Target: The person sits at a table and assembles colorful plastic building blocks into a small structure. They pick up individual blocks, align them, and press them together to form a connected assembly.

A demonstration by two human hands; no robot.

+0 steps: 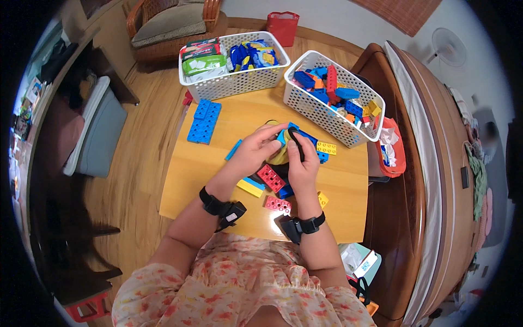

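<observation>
Blue studded plate [202,126]: laid on counter [190,180], left side;
Left hand [261,145]: fingers clamped on yellow-and-black item;
Yellow-and-black item [279,158]: held between hands, near red block [271,178];
Right hand [305,163]: fingers clamped on its black part;
Both hands: handling step, apparently; steady two-sided grip called for next.

Red packet [202,50]: printed lettering; in white basket [239,84] at table [190,185]'s far end. Pale box [370,268]: square printed code; by table's near right corner. Black wrist device [233,215]: small label, illegible; above table's near edge.
</observation>
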